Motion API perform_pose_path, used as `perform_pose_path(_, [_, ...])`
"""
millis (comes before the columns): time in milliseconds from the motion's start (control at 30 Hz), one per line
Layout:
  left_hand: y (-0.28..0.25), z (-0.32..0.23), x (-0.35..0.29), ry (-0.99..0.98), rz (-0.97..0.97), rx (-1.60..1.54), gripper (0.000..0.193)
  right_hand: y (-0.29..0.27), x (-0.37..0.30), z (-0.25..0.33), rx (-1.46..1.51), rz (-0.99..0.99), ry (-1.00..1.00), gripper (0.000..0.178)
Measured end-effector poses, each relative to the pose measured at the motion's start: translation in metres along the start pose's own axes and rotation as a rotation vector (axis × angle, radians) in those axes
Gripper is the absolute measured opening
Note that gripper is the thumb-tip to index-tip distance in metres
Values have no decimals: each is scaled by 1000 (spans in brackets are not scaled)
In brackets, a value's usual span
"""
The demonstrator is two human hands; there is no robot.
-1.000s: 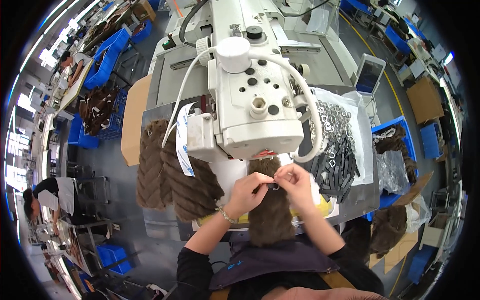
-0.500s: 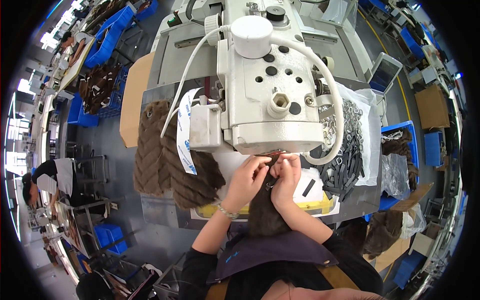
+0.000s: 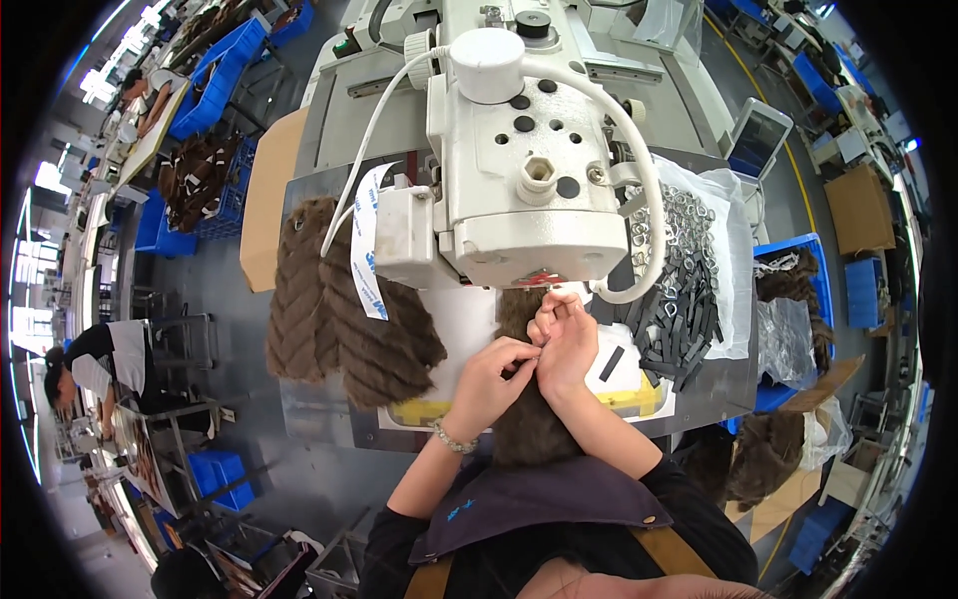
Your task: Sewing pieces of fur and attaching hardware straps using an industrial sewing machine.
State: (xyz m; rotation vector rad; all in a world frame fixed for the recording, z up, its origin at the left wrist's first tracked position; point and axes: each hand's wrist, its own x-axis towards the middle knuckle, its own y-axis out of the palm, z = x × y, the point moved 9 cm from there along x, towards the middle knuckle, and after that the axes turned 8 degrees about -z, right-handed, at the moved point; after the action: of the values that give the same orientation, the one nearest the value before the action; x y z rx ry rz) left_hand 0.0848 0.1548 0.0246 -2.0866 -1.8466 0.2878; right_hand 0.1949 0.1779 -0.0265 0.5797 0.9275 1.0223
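A strip of brown fur (image 3: 532, 433) runs from under the white sewing machine head (image 3: 539, 235) down to my lap. Over its middle, my left hand (image 3: 491, 385) is closed in a pinch, its fingertips meeting the heel of my right hand. Whatever sits in that pinch is too small to name. My right hand (image 3: 564, 344) rests on the strip's right side just below the machine head, palm turned inward and fingers curled; what they hold, if anything, is hidden. A larger brown fur piece (image 3: 329, 309) with a chevron pattern lies left of my hands.
Metal rings (image 3: 689, 225) and black strips (image 3: 679, 334) are heaped on white plastic at the right. One black strip (image 3: 613, 363) lies apart beside my right hand. A white-and-blue tape (image 3: 365, 245) hangs from the machine, and a white cable (image 3: 654, 190) loops down its right side.
My left hand has drawn down toward me, away from the machine head. My right hand has turned palm inward, fingers curled. The metal ring seen between my hands is now hidden.
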Motion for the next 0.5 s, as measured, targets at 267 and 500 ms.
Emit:
perform_pose_path(267, [-17,-32,-7,289,-225,120,12,15,-23,12,-491,107,-245,26])
perform_pose_path(500, [-44,-25,-26,291,-334,230,29,66,-78,32,-1263,579,-819,36])
